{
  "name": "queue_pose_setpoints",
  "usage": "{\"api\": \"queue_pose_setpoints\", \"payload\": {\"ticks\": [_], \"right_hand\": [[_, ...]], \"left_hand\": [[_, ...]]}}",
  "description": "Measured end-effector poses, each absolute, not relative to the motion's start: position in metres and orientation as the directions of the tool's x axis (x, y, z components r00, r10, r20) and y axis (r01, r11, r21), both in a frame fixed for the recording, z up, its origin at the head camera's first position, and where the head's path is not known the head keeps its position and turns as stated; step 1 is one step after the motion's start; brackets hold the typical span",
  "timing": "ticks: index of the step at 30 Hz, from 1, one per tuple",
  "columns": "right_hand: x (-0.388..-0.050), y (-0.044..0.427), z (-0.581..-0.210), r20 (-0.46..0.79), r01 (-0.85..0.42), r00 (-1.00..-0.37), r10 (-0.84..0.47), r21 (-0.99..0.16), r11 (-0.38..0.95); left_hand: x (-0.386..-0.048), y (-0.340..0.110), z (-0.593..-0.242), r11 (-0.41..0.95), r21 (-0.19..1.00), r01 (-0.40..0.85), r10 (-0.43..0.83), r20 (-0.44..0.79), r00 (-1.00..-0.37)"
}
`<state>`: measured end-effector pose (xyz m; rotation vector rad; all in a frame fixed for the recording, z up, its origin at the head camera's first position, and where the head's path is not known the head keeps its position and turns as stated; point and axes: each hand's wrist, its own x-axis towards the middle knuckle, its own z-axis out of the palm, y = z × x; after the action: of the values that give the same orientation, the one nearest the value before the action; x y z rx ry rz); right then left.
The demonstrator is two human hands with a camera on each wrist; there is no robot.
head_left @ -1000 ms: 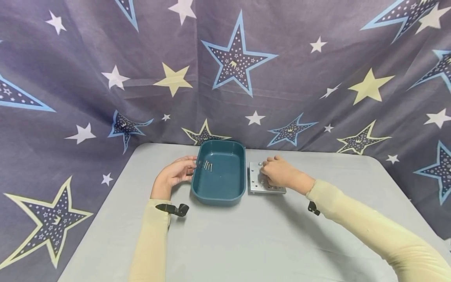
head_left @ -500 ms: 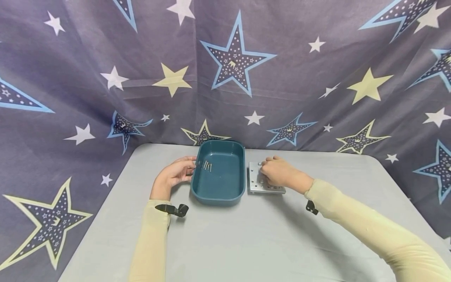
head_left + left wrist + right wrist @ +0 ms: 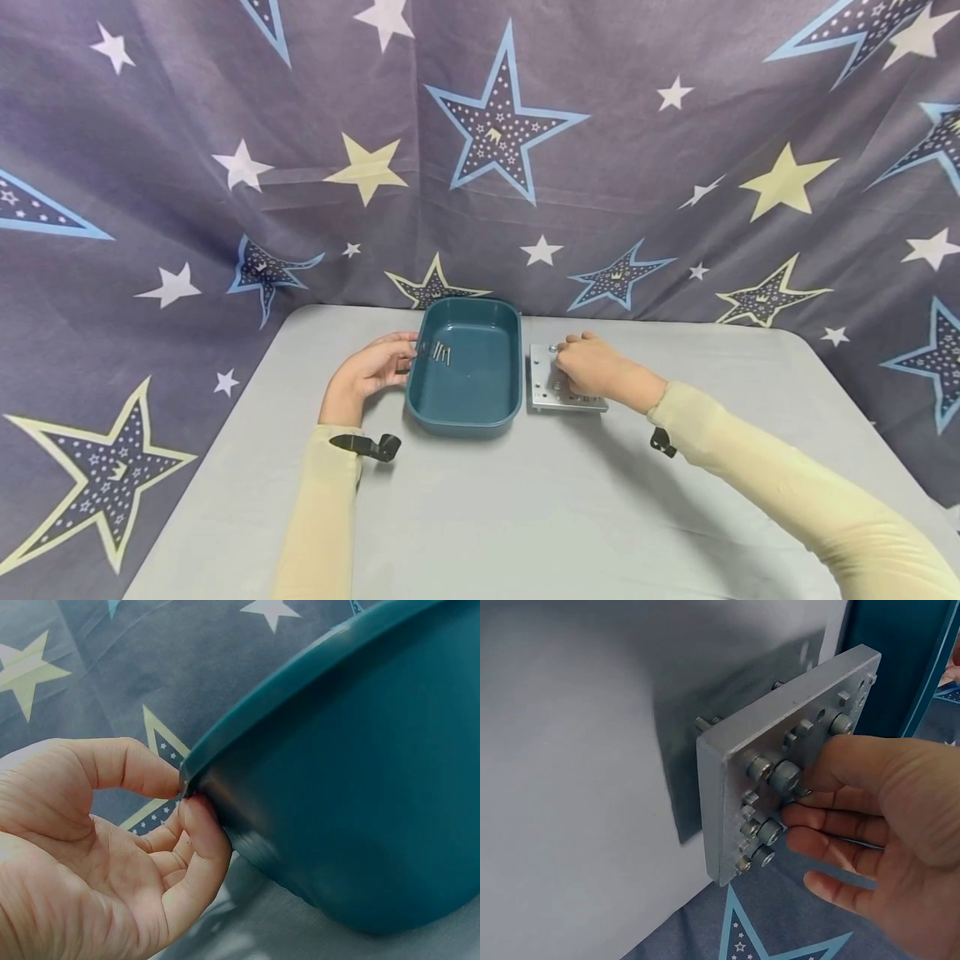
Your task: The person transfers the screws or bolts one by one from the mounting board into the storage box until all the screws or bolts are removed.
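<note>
Teal tray sits upright at 12 o'clock from the middle of the table, well toward the far edge. Largest of all is the purple-grey curtain behind it, printed with stars in white, yellow and blue. The table comes next, its top pale grey. Two cream sleeves reach in over it, one from 4 o'clock, the other from 7 o'clock, each with a black strap near the wrist.

The tray is deep, with rounded corners. Its 9 o'clock rim is pinched between fingertips of the left hand, whose other fingers curve loosely below. At the tray's 3 o'clock side, just beside it, is a thick silver plate. The right hand covers the 2 o'clock part of the plate; its thumb and nearest fingertips are drawn together, the lower fingers curved and slightly fanned.

Along the plate's face stand round-headed bolts of several sizes. In the tray, toward 10 o'clock, lie a few slim screws. Smallest is a bit of metal at the right fingertips, mostly hidden, seemingly pinched there.
</note>
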<state>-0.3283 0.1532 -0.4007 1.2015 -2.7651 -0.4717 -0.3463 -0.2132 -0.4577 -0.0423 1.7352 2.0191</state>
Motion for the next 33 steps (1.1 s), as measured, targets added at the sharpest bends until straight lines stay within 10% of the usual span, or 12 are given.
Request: {"api": "queue_pose_setpoints", "payload": {"ticks": [33], "right_hand": [[-0.3258,0.1521,-0.3974,-0.062,-0.691,-0.7,-0.711,0.309,0.654]], "left_hand": [[-0.3466,-0.214,-0.4589,-0.097,0.926,-0.365,0.339,-0.314,-0.887]]}}
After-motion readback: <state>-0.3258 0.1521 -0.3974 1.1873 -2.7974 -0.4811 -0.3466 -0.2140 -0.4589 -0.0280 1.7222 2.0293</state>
